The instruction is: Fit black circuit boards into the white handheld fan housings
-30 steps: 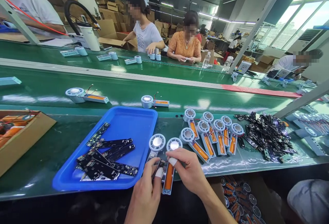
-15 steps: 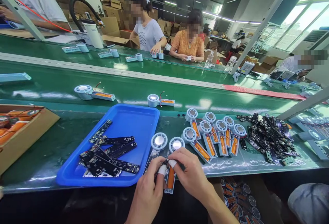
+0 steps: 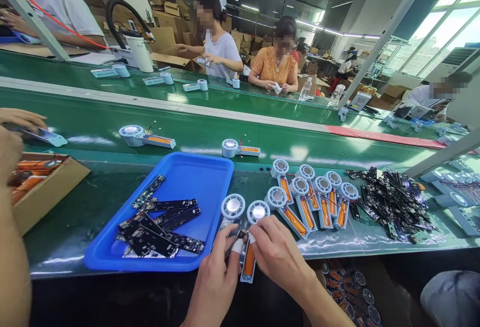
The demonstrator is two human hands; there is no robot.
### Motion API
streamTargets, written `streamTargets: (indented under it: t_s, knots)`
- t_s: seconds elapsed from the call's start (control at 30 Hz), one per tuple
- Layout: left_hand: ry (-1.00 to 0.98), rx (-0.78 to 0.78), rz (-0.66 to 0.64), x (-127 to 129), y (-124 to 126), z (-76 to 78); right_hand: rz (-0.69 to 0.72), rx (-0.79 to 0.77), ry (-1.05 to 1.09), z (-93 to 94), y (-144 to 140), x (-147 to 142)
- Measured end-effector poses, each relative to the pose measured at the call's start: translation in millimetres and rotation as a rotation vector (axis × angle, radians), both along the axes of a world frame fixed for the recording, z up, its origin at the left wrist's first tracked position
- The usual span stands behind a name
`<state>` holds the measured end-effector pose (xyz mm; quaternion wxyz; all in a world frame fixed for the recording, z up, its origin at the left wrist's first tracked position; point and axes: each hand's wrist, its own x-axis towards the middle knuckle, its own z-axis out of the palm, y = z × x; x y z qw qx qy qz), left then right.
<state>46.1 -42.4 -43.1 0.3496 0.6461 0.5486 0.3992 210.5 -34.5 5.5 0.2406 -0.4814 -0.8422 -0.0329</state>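
While my left hand (image 3: 215, 279) pinches the small dark circuit board (image 3: 235, 239) and my right hand (image 3: 279, 254) steadies the fan handle (image 3: 248, 262) at the tabletop (image 3: 75, 217) edge, I go slow, fingers closed narrow, wires clear of the orange battery.

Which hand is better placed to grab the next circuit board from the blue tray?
Left, probably. The left hand sits right beside the blue tray, with the circuit boards lying just to its left. The right hand is on the far side of the fan unit and would have to cross over it.
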Motion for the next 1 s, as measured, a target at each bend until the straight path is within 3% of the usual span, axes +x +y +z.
streamTargets:
  t_s: [0.2, 0.3, 0.4, 0.57, 0.83, 1.0]
  knots:
    - [0.123, 0.198, -0.015, 0.6, -0.1, 9.8, 0.013, 0.052, -0.287, 9.2, 2.2, -1.3]
    - [0.16, 0.356, -0.008, 2.3, -1.6, 12.4, 0.036, 0.098, -0.339, 13.1, 4.4, -2.1]
    - [0.149, 0.41, -0.005, 2.6, -2.4, 13.2, 0.044, 0.105, -0.316, 12.6, 6.5, -2.2]
    - [0.042, 0.233, -0.053, -5.4, 3.2, 17.8, 0.045, -0.02, -0.106, 6.7, 8.8, 2.9]
    - [-0.16, -0.074, -0.218, -16.1, 14.4, 30.4, 0.188, -0.31, 0.266, 6.6, 12.1, 15.2]
    - [-0.093, -0.047, -0.232, -18.9, 15.7, 35.9, 0.128, -0.339, 0.394, 4.6, 13.3, 9.7]
